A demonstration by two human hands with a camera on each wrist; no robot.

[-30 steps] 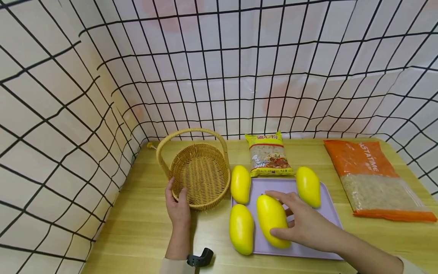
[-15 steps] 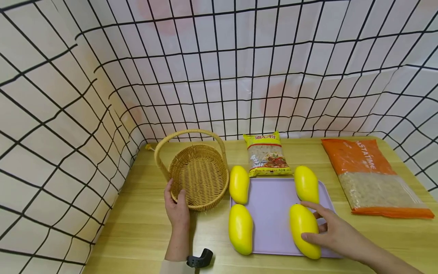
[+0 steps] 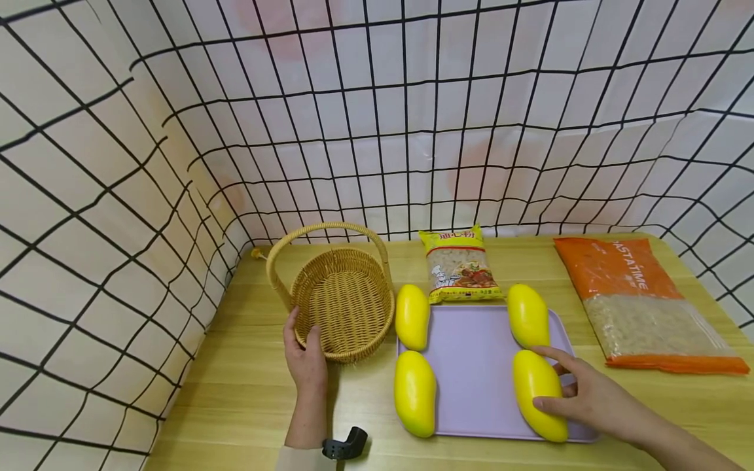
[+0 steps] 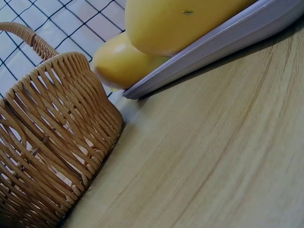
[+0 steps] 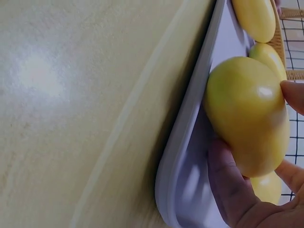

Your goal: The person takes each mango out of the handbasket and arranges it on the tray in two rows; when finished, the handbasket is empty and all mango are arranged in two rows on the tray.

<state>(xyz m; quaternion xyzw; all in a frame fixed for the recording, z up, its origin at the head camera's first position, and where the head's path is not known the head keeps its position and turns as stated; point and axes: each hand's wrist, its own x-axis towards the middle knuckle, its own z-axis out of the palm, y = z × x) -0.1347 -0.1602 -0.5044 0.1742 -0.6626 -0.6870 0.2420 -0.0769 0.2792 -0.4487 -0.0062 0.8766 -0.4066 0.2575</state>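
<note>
My right hand (image 3: 589, 396) grips a yellow mango (image 3: 538, 396) at the near right corner of a lilac tray (image 3: 474, 373). In the right wrist view the thumb and fingers lie around this mango (image 5: 247, 114), low over the tray. A second mango (image 3: 528, 315) lies just behind it. Two more mangoes, a far one (image 3: 413, 317) and a near one (image 3: 415, 394), lie along the tray's left edge. My left hand (image 3: 309, 366) holds the near left rim of a round wicker basket (image 3: 344, 307), thumb inside. No mango is in the basket.
A small yellow-topped pasta bag (image 3: 462, 265) lies behind the tray. An orange and clear pasta bag (image 3: 648, 307) lies to the right. A black grid wall (image 3: 406, 131) closes off the back and sides of the wooden table (image 3: 235, 392).
My right hand has carried the held mango rightward from the tray's middle to its near right corner. The left hand and the basket have stayed in place.
</note>
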